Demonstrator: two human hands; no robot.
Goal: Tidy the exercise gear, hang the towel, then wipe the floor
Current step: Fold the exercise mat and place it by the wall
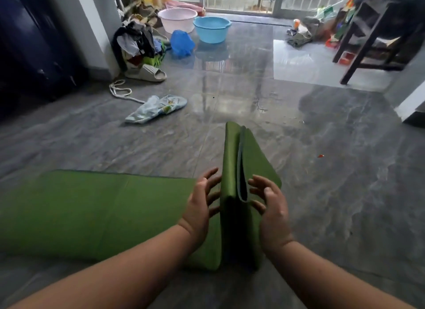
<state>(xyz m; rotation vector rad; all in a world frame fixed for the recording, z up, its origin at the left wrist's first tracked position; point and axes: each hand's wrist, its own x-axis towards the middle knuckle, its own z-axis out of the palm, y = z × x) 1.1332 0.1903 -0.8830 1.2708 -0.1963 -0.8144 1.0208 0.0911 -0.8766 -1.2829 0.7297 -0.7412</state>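
Left hand (199, 204) and right hand (270, 205) either side of the folded end of the green mat (92, 207) — fingers spread, fingertips on the fold, nothing gripped. Rest of mat flat on the grey floor (322, 193). Further off, a pale towel (156, 108) crumpled beside a white rope (120, 91) — beyond, a blue basin (212, 29).

The glossy grey floor (322, 193) carries a green mat (92, 207), pale towel (156, 108), rope (119, 91), slipper (149, 73) and two basins (211, 29).

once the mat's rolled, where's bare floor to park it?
Free: floor right of the green mat, up to the dark table; also the strip between mat and towel. Crowded: far left, around the clothes pile, slipper, rope, and basins.
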